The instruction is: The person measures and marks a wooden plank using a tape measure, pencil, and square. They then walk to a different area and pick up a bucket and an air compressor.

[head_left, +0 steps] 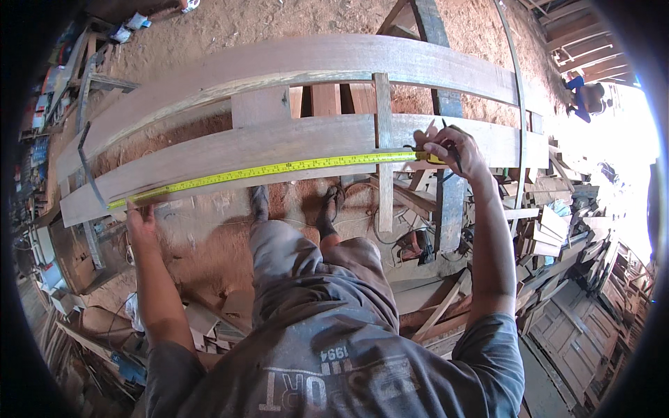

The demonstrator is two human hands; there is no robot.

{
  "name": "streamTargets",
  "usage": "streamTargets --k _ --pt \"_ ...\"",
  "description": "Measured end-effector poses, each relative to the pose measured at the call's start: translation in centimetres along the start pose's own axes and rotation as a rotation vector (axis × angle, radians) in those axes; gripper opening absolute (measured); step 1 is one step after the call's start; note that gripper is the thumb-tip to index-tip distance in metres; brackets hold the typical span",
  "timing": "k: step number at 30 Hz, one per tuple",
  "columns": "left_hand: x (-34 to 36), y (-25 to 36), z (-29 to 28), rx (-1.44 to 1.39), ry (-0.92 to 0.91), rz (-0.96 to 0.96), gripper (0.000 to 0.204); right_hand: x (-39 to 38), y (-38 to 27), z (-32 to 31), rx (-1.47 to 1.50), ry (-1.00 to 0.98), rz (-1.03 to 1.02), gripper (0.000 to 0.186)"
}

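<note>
A yellow tape measure (pixel 293 166) is drawn out along the nearer of two long wooden boards, the near board (pixel 209 153). At the tape's left end, my left hand (pixel 141 217) is closed with its fingertips on the tape by the board's front edge. Toward the right, my right hand (pixel 461 152) grips the tape measure's case, and a thin dark pencil-like stick shows between its fingers. A short upright wooden strip (pixel 384 139) crosses the near board beneath the tape. Behind lies the far board (pixel 334 54), roughly parallel.
A dark timber support (pixel 447 209) runs under the boards at the right. Thin metal bars (pixel 521 125) cross near both ends. Offcuts (pixel 554 226) and a panelled wooden door (pixel 582 334) lie at the lower right. Another person (pixel 591 97) is at the far right.
</note>
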State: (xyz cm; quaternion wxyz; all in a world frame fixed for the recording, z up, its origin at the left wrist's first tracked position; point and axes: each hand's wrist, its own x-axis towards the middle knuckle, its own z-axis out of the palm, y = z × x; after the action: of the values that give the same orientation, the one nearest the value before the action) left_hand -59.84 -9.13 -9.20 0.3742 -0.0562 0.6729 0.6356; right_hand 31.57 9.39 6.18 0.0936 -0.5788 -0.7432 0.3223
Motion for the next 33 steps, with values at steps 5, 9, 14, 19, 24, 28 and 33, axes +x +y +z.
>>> streamTargets --k 5,9,14,19,24,28,33 --pt "-3.5 0.2 3.5 0.039 0.079 -0.027 0.051 1.0 -3.8 0.1 -0.008 0.015 -0.057 0.042" --pt "-2.7 0.7 2.3 0.046 0.055 -0.014 0.049 1.0 -3.9 0.8 -0.054 0.075 -0.083 0.041" --pt "-1.2 1.3 0.9 0.047 0.030 -0.054 0.048 -0.3 -3.7 2.2 -0.328 0.312 -0.154 0.026" --pt "-2.2 0.8 2.2 0.061 0.099 -0.006 0.048 -3.2 -8.8 5.0 0.129 0.601 -0.235 0.067" --pt "-0.8 1.4 0.5 0.037 0.046 0.002 0.050 -3.4 -8.1 8.0 0.550 0.305 -0.114 0.024" --pt "-1.4 1.4 2.0 0.063 0.116 0.003 0.053 -3.6 -6.7 9.7 0.356 0.316 -0.127 0.020" --pt "-2.3 1.4 2.6 0.045 0.139 -0.011 0.055 -3.6 -6.6 10.6 0.300 0.356 -0.055 0.021"
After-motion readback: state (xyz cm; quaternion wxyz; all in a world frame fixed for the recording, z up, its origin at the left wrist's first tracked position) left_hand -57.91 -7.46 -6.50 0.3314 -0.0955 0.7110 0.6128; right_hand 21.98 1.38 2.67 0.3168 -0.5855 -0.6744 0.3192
